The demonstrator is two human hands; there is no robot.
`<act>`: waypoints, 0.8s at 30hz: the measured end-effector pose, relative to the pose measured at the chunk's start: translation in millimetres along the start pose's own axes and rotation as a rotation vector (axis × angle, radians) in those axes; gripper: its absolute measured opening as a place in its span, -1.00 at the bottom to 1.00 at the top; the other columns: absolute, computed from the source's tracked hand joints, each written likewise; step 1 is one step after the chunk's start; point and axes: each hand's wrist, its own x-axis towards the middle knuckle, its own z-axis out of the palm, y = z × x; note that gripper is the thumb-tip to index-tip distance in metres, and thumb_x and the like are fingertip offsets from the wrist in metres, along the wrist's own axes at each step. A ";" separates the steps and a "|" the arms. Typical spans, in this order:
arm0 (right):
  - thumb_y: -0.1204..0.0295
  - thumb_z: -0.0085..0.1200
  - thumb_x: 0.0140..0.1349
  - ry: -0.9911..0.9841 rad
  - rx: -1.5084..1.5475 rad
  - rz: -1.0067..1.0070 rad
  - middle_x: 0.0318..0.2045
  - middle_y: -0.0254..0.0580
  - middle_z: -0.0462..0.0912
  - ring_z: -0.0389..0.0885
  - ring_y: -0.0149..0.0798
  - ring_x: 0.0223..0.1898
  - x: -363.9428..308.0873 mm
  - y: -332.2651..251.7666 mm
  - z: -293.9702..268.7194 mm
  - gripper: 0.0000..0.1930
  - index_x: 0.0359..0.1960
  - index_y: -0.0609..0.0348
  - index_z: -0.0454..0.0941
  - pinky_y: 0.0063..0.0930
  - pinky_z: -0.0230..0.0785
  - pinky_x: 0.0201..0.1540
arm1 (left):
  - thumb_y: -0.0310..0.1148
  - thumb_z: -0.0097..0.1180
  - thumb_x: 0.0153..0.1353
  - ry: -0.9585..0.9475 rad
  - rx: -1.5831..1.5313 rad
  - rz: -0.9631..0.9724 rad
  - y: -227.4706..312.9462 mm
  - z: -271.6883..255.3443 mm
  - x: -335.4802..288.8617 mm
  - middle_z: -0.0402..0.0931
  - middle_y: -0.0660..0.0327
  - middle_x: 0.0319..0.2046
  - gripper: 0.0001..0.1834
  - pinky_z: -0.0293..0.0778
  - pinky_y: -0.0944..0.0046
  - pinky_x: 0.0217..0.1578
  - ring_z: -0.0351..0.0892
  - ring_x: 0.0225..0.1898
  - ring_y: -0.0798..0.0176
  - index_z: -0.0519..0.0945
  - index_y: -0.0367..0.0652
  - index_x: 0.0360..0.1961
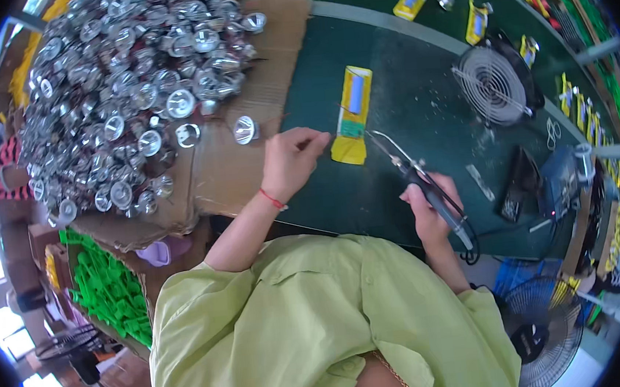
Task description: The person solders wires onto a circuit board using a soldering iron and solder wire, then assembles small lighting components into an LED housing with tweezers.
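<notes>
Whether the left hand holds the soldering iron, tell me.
No, the soldering iron is in the right hand, its tip near the green board.

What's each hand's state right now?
Left hand: closed in a pinch beside the yellow rectangular casing; can't tell if gripping anything.
Right hand: closed, holding a slim dark-handled metal-tipped soldering iron.

On my feed I see a round-grilled fan (493,85) at upper right, a larger caged fan (546,326) at lower right, and green pieces (108,285) heaped near a lilac object (157,254).
</notes>
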 end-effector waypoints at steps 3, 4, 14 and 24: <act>0.54 0.14 0.05 -0.001 0.024 0.030 -0.59 -0.15 0.58 0.57 -0.42 -0.57 -1.7 -0.5 -2.2 -0.79 -0.30 0.36 0.41 -0.62 0.40 -0.48 | -0.37 0.14 0.11 -0.013 -0.001 -0.079 8.8 7.0 -0.9 0.53 0.28 -0.63 -0.82 0.30 0.49 -0.63 0.38 -0.64 0.56 0.61 -0.30 -0.41; 0.55 0.15 0.05 -0.039 0.019 0.030 -0.59 -0.14 0.58 0.58 -0.42 -0.56 -0.8 -0.6 -3.1 -0.78 -0.30 0.36 0.41 -0.62 0.41 -0.48 | -0.35 0.15 0.09 0.007 0.027 -0.080 11.0 9.4 -0.5 0.53 0.22 -0.64 -0.81 0.32 0.45 -0.63 0.43 -0.65 0.49 0.60 -0.30 -0.43; 0.58 0.14 0.05 -0.004 0.161 0.092 -0.54 -0.13 0.58 0.57 -0.42 -0.57 -1.1 8.4 12.8 -0.81 -0.33 0.37 0.41 -0.66 0.42 -0.51 | -0.44 0.16 0.06 0.063 0.221 0.179 7.2 21.2 -1.2 0.45 0.20 -0.50 -0.86 0.40 0.44 -0.53 0.48 -0.58 0.40 0.54 -0.33 -0.49; 0.58 0.12 0.06 0.023 0.181 0.182 -0.54 -0.11 0.55 0.56 -0.40 -0.59 -6.8 9.9 16.4 -0.82 -0.34 0.38 0.40 -0.62 0.43 -0.54 | -0.45 0.15 0.07 0.049 0.247 0.211 1.1 24.1 -2.1 0.44 0.21 -0.50 -0.85 0.36 0.46 -0.62 0.45 -0.63 0.44 0.52 -0.35 -0.51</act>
